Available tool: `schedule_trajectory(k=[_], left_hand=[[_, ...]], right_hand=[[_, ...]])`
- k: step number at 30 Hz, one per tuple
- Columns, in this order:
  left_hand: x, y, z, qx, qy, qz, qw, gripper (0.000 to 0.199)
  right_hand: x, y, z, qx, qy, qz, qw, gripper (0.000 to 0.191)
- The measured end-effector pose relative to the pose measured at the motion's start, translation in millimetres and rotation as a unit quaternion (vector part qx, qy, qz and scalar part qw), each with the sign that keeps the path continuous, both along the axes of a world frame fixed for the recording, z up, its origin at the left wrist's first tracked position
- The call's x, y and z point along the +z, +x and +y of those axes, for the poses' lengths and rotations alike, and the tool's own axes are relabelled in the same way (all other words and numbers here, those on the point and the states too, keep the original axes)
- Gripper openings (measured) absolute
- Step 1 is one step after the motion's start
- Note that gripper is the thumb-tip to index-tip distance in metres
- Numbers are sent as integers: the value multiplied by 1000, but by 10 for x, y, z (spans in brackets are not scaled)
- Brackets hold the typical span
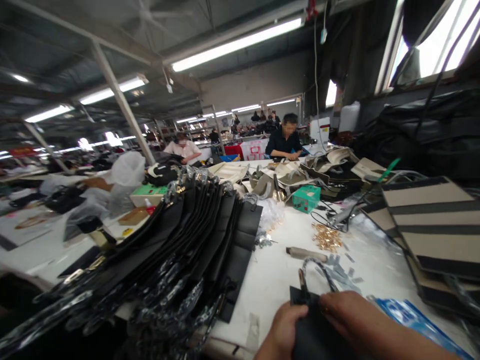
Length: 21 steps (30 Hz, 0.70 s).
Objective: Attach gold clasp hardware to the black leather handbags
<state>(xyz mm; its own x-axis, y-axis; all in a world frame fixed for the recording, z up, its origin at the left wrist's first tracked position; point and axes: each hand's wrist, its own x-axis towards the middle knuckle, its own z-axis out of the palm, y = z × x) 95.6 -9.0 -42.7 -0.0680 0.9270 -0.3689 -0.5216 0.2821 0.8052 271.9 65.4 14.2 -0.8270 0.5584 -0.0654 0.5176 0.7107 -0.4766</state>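
A black leather handbag is gripped low in the view between two hands. It is held by the left hand, closed narrowly on its near side, and by the right hand, curled over its top edge. One looped handle is seen rising from the bag, just ahead of the hands.

On the white worktable, one long stack of black bags is laid just left of the hands; the bags overlap too much to be counted. To the right, one stack of tan-and-black striped bags is placed, and one blue plastic packet lies beside the right hand. Ahead of the hands lie one pale-handled tool, one loose heap of gold metal fittings, and scattered grey metal pieces. Farther ahead, one small teal box is set, its contents hidden. Beyond it, two co-workers are seated: one in a dark shirt, one in a pale shirt.
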Motion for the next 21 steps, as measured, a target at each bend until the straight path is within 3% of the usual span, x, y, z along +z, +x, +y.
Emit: schedule_trajectory(k=[3, 6, 11, 15, 21], left_hand=[[-116, -58, 58, -5, 21, 57, 998, 23], [-129, -55, 61, 5, 7, 75, 997, 25], [156, 17, 13, 18, -12, 65, 998, 23], [300, 47, 16, 12, -11, 53, 998, 22], [46, -1, 72, 8, -16, 60, 998, 21]], right_hand=[[37, -4, 13, 19, -26, 36, 999, 22], [27, 0, 18, 19, -8, 31, 999, 25], [-142, 18, 72, 15, 88, 12, 996, 23], [-223, 15, 91, 16, 97, 10, 995, 22], [-183, 6, 55, 4, 57, 20, 998, 20]])
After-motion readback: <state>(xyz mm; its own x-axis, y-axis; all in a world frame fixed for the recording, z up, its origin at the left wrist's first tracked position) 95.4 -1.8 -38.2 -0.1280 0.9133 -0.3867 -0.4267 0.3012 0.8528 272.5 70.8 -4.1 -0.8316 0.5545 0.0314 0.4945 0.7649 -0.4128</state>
